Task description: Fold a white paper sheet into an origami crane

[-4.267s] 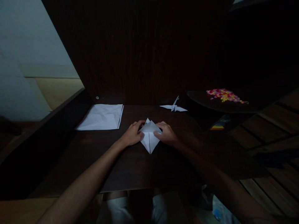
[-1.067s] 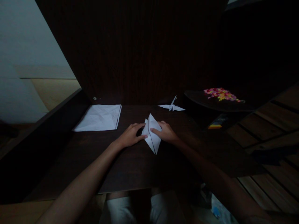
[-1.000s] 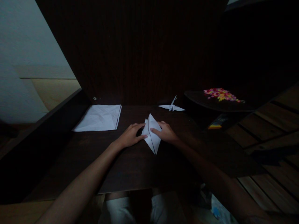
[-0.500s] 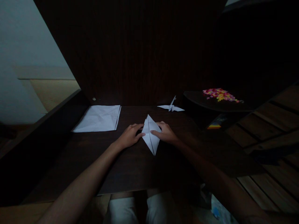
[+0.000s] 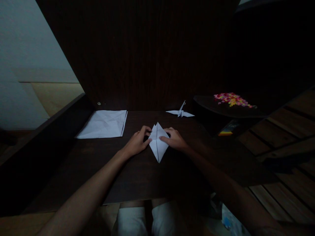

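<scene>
Between my hands, over the dark table, is a folded paper (image 5: 158, 150), white and kite-shaped, with a crease line down its middle and two points at its far end. My right hand (image 5: 175, 139) grips its right side, thumb on top and fingers underneath or behind. At the left corner my left hand (image 5: 138, 141) pinches the edge, thumb in front and fingers curled behind. A finished white paper crane (image 5: 181, 113) rests beyond, near the back panel.
A stack of white paper sheets (image 5: 104, 124) lies at the back left. On the right, a raised dark shelf (image 5: 206, 103) bears a heap of small pink, red and yellow pieces (image 5: 232, 99). A low side board (image 5: 49, 131) borders the table's left.
The folded paper has turned slightly, its near tip shifting left. My left fingers have lifted and curled more behind its edge. My right hand has barely moved.
</scene>
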{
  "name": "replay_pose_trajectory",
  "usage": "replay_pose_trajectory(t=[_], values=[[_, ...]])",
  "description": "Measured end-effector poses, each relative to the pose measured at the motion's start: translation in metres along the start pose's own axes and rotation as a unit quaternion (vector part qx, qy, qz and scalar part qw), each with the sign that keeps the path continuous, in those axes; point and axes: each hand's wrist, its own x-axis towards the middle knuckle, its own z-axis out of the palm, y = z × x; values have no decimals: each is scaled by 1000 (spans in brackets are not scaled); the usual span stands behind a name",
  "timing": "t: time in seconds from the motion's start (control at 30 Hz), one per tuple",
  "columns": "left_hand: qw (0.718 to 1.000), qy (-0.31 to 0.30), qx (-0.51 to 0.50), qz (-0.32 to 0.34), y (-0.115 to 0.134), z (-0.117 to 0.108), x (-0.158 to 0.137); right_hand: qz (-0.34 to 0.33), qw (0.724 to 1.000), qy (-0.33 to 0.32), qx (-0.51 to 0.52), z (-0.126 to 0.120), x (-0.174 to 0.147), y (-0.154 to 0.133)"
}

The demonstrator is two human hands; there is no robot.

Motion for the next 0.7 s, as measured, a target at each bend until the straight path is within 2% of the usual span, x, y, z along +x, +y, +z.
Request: replay_pose_trajectory(t=[0.1,0.27,0.4,0.7], values=[[1000,7,15,12,1,-2,0,13,1000,-3,-8,-1,0,0],[997,-37,40,59,0,-4,1,34,999,-21,10,-5,-1,-2],[994,-39,53,92,-1,-3,2,-4,997,-63,48,-12,-1,3],[989,-71,89,93,-1,0,1,-87,985,-127,83,-23,3,23]])
